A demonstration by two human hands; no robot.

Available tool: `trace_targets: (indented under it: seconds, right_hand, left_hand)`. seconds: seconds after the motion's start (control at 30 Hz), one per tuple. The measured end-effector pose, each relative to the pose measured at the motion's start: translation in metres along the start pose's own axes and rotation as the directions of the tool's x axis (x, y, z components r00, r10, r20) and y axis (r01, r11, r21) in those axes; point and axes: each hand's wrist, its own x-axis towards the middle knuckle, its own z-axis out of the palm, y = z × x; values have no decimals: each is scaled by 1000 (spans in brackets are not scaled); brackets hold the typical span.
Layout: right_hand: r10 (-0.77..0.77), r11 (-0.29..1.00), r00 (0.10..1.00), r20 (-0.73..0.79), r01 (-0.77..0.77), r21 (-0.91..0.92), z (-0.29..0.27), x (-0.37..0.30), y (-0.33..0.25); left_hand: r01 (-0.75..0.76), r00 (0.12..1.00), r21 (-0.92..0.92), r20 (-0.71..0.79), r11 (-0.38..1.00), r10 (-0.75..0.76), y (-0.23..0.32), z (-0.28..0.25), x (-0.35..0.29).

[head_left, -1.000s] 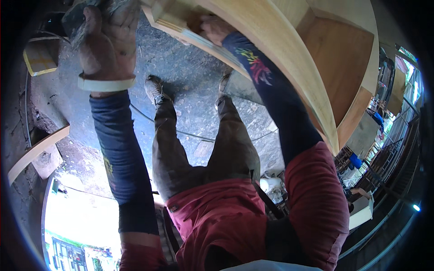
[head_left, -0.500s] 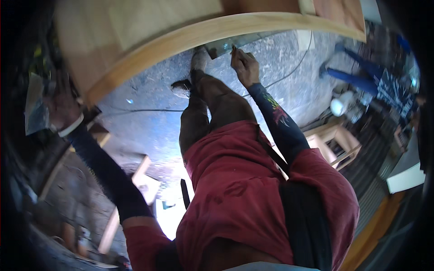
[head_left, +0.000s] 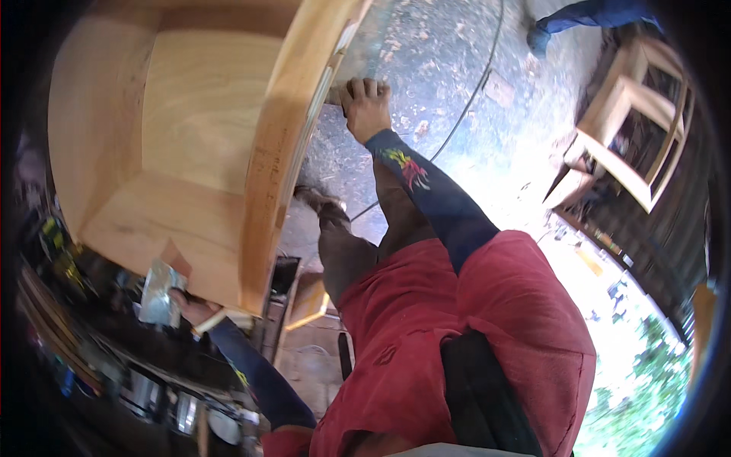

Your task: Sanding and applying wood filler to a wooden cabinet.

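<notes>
A crumpled clear plastic bag [head_left: 158, 293] is in my left hand [head_left: 199, 311], at the lower edge of a pale wooden cabinet [head_left: 202, 99]. The thumb and fingers close on the bag's near side, and some of them are lost in shadow. A brown pointed patch [head_left: 177, 257] shows on the wood just above the bag. My right hand [head_left: 368, 108] is beyond the cabinet's front rail [head_left: 270, 152], low toward the floor, its fingers bent and closed. What lies under those fingers is hidden.
A dark cable [head_left: 468, 103] runs across the stained concrete floor. Wooden frames [head_left: 636, 114] stand at the right. Another person's blue-clad leg [head_left: 594, 14] shows at the top right. Metal containers [head_left: 141, 392] and clutter fill the lower left, beside a small wooden piece [head_left: 308, 301].
The view has turned, so the cabinet now fills the upper left and its inside shows. My left hand and the plastic bag now appear against its lower edge. The right hand's fingers have turned downward.
</notes>
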Motion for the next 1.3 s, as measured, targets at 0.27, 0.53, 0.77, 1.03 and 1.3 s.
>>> trace_targets:
  seconds: [0.27,0.53,0.77,1.03,1.3]
  right_hand:
    - [371,914,897,-240,-399,-80,-7,70,-25]
    - [360,918,864,-352,-396,-34,-7,68,-28]
    - [371,910,913,-169,-394,-133,-2,108,6]
    - [215,972,977,-4,-215,-91,-3,-5,-77]
    - [175,985,940,-294,-166,56,22,9,-39]
  left_hand:
    - [-40,999,192,19,981,37,-1,47,-12]
    - [-56,998,146,35,988,51,5,10,10]
    - [-44,996,172,-65,984,56,2,33,-12]
    - [-36,999,143,18,989,34,0,33,-5]
    - [77,997,88,8,993,-78,6,26,-2]
